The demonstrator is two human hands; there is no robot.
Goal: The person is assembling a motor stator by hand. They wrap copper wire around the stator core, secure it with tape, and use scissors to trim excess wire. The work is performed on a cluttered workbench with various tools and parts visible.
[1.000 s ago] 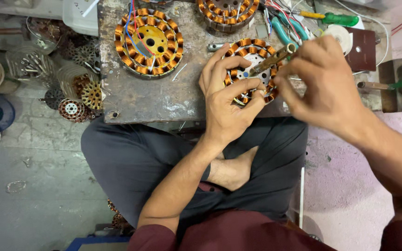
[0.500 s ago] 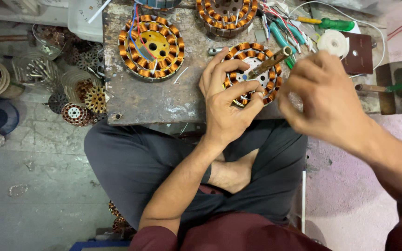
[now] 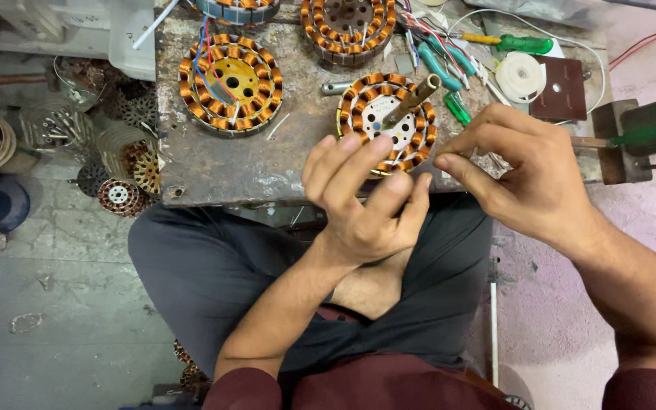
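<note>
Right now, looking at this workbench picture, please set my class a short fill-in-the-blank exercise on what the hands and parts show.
1. The left hand rests on the near edge of a round stator wound with ____-coloured wire.
2. A metal rod stands in the stator's ____.
3. The screwdriver at the bench's far edge has a ____ handle.
4. The right hand pinches its thumb and ____ together.

Missing words: copper; centre; green; forefinger

Glossy copper wire wraps the coil ring [image 3: 386, 121] around a dull metal core. The worktop [image 3: 282, 163] is rough, rusty, pitted metal. The screwdriver [image 3: 512, 42] has a shiny green plastic handle.
</note>
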